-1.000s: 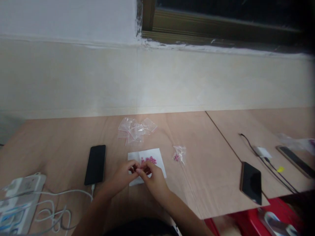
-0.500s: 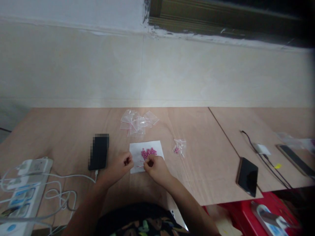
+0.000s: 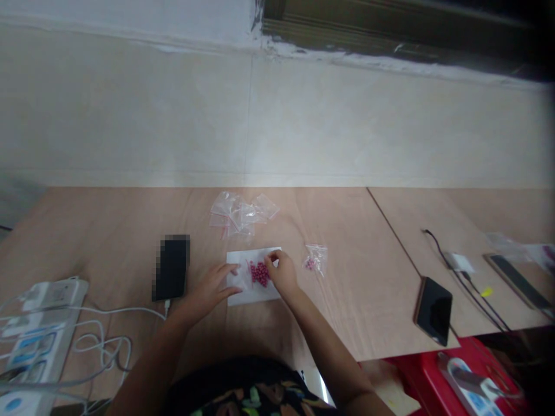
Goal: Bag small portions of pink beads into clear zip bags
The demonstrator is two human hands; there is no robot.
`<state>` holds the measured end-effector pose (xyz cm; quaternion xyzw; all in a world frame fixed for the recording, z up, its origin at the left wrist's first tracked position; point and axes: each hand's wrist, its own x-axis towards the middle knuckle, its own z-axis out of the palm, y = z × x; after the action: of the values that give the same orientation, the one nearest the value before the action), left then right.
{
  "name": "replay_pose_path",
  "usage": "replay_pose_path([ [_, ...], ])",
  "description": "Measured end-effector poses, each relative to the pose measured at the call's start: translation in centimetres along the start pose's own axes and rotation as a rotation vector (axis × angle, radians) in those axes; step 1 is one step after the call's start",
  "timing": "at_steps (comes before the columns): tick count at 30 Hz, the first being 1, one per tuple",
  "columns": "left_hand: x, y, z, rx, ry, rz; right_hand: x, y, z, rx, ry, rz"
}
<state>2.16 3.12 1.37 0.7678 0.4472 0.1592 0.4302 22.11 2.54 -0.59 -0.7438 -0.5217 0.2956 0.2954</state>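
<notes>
A sheet of white paper (image 3: 236, 300) lies on the wooden table in front of me. On it sits a cluster of small pink-red beads (image 3: 260, 274). Just left of the beads, what looks like a clear plastic bag (image 3: 245, 275) with a thin reddish edge rests on the sheet; its outline is faint. My left hand (image 3: 215, 289) is at the paper's left edge, fingers and thumb spread, holding nothing. At the upper right of the beads, my right hand (image 3: 281, 270) has thumb and fingertips pinched together. Whatever is between those fingertips is too small to make out.
Several clear zip bags (image 3: 243, 212) are piled behind the paper. A small bag with pink beads (image 3: 317, 260) lies to the right. A black phone (image 3: 172, 268) on a cable is left, beside a power strip (image 3: 41, 341). Another phone (image 3: 434, 311) lies near the right front edge.
My left hand has gone from curled to spread. My right hand has moved up and right, from below the beads to their upper right. The reddish-edged bag now lies left of the beads.
</notes>
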Motion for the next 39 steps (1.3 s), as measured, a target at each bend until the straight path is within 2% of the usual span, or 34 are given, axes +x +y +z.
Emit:
replay_pose_path([
  [3, 0.2, -0.3, 0.1, 0.031, 0.03, -0.023, 1.5, 1.7, 1.4, -0.246, 0.012, 0.025],
  [6, 0.2, -0.4, 0.4, 0.033, 0.054, -0.022, 2.0, 2.5, 2.1, -0.307, -0.001, 0.024],
  [19, 0.8, -0.8, 0.7, 0.038, 0.044, -0.046, 2.0, 3.2, 1.7, -0.246, 0.021, -0.014],
  [22, 0.8, -0.9, 0.7, 0.05, 0.048, -0.061, 1.5, 2.1, 1.0, -0.211, 0.053, -0.018],
  [24, 0.9, -0.9, 0.8, 0.057, 0.052, -0.064, 0.6, 0.8, 0.5, -0.111, 0.062, -0.059],
  [29, 1.0, -1.1, 1.2, 0.044, 0.072, -0.029, -1.9, -2.4, 0.3, 0.09, -0.09, -0.252],
  [32, 0.9, -1.3, 1.1, 0.036, 0.081, -0.044, -1.8, -2.4, 0.7, 0.122, -0.114, -0.246],
  [36, 0.7, -1.7, 0.9, 0.049, 0.094, -0.068, -0.2, -0.6, 2.2, -0.009, -0.023, -0.172],
  [39, 0.6, -1.8, 0.7, 0.06, 0.104, -0.07, 0.7, 0.3, 3.9, -0.182, -0.083, -0.181],
])
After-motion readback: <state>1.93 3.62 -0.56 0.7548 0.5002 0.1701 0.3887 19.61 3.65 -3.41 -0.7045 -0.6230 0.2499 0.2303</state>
